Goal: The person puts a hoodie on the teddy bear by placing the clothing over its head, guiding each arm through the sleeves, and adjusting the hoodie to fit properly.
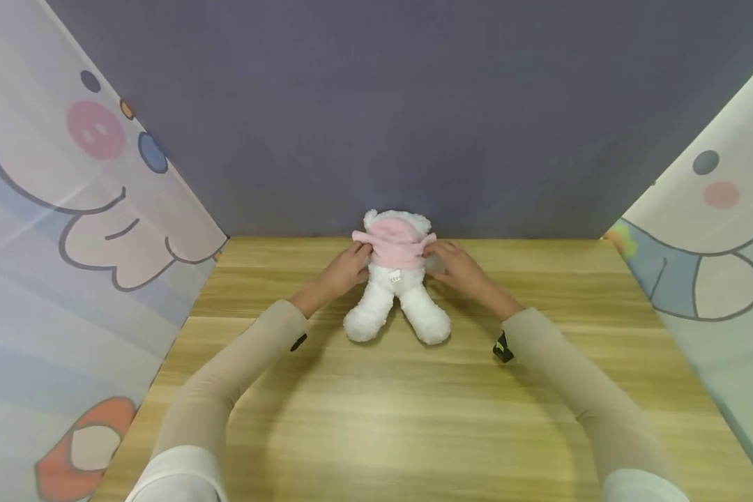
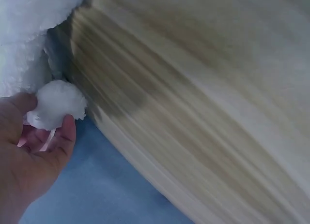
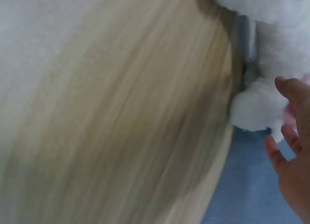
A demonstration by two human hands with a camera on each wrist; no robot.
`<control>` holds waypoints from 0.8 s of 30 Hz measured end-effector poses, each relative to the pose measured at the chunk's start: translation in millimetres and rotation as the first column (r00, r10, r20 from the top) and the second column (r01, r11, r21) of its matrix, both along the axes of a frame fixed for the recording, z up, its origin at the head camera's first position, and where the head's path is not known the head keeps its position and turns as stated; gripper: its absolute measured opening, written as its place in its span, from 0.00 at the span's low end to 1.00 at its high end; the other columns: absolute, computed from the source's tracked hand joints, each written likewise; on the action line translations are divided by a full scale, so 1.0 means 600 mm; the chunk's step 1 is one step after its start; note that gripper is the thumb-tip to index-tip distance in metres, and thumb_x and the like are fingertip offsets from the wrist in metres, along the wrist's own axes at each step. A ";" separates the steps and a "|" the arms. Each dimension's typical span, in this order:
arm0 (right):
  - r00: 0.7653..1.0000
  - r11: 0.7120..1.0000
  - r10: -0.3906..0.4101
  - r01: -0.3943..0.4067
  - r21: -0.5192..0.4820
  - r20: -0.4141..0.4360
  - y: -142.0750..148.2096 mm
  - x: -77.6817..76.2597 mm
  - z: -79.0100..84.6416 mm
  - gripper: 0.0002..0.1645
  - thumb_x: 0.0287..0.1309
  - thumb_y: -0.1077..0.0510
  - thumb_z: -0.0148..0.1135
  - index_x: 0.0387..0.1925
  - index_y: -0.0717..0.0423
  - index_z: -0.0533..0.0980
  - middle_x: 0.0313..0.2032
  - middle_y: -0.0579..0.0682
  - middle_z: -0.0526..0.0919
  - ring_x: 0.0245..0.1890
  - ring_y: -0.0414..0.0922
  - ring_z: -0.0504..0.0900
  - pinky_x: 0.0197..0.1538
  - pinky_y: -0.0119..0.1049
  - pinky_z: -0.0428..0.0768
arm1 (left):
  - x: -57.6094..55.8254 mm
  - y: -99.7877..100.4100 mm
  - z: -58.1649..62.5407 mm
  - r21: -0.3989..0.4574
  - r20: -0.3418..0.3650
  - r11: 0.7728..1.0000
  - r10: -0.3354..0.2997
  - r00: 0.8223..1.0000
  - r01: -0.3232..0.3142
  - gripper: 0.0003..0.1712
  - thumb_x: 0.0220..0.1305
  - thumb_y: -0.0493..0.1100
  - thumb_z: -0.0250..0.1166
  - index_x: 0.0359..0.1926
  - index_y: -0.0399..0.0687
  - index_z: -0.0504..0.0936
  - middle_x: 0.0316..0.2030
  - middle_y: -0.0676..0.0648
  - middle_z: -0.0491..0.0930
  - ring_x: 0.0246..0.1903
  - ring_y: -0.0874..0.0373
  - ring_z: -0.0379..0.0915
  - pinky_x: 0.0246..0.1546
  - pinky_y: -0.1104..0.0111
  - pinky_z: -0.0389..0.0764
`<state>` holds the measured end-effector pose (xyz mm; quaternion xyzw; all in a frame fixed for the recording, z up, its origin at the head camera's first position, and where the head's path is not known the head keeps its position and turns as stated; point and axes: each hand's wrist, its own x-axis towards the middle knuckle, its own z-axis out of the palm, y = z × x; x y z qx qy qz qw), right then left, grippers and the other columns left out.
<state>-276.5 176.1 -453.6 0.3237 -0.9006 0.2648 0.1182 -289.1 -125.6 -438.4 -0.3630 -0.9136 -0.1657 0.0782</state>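
A white plush toy [image 1: 367, 317] lies on the wooden table at its far edge, legs toward me. Over its upper body sits a pink garment [image 1: 398, 255], bunched up near the head, with a small white tag [image 1: 394, 276] below. My left hand [image 1: 345, 268] grips the garment's left edge; in the left wrist view its thumb and fingers curl about a round white paw [image 2: 58, 104]. On the other side my right hand [image 1: 458, 270] pinches the garment's right edge. The right wrist view shows its thumb against white fur beside another paw [image 3: 256, 108].
A dark grey panel [image 1: 389, 104] rises right behind the wooden table [image 1: 376, 418]. Cartoon-printed curtains hang along both sides, one at left [image 1: 25, 279] and one at right [image 1: 715, 279]. Small black straps show at both wrists.
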 end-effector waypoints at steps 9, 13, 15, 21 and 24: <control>0.997 0.998 0.021 -0.017 0.053 -0.078 -0.004 -0.022 -0.014 0.27 0.57 0.60 0.73 0.57 0.63 0.77 0.59 0.60 0.80 0.62 0.58 0.74 0.71 0.54 0.65 | -0.005 0.021 -0.003 -0.180 -0.007 0.979 0.099 0.995 -0.098 0.16 0.74 0.36 0.59 0.59 0.34 0.75 0.53 0.36 0.73 0.45 0.45 0.78 0.39 0.56 0.84; 0.979 0.973 0.081 -0.036 0.230 -0.189 0.001 -0.030 -0.013 0.16 0.58 0.55 0.71 0.47 0.57 0.81 0.51 0.53 0.84 0.57 0.55 0.77 0.66 0.52 0.71 | 0.001 0.021 -0.004 -0.229 -0.071 0.963 0.126 0.989 -0.139 0.10 0.77 0.38 0.56 0.52 0.42 0.80 0.46 0.42 0.74 0.33 0.48 0.79 0.24 0.57 0.82; 0.969 0.956 0.110 -0.042 0.291 -0.223 0.006 -0.033 -0.013 0.13 0.59 0.53 0.71 0.43 0.54 0.83 0.48 0.50 0.85 0.54 0.53 0.78 0.62 0.51 0.74 | 0.005 0.016 -0.002 -0.273 -0.111 0.950 0.125 0.986 -0.151 0.08 0.74 0.36 0.59 0.49 0.45 0.81 0.45 0.45 0.74 0.31 0.51 0.78 0.19 0.59 0.79; 0.952 0.948 0.149 -0.061 0.311 -0.267 0.017 -0.036 -0.010 0.11 0.60 0.49 0.71 0.37 0.51 0.83 0.42 0.48 0.85 0.44 0.50 0.81 0.49 0.50 0.81 | 0.010 -0.005 0.001 -0.373 -0.202 0.923 0.022 0.979 -0.097 0.11 0.68 0.31 0.61 0.47 0.47 0.81 0.45 0.47 0.74 0.29 0.55 0.75 0.16 0.64 0.74; 0.948 0.949 0.153 -0.062 0.309 -0.279 0.022 -0.036 -0.009 0.11 0.59 0.49 0.72 0.34 0.52 0.81 0.38 0.47 0.85 0.37 0.50 0.83 0.41 0.49 0.81 | 0.013 -0.020 -0.001 -0.352 -0.189 0.934 0.000 0.982 -0.068 0.10 0.68 0.30 0.62 0.46 0.45 0.79 0.46 0.47 0.74 0.24 0.56 0.72 0.15 0.65 0.73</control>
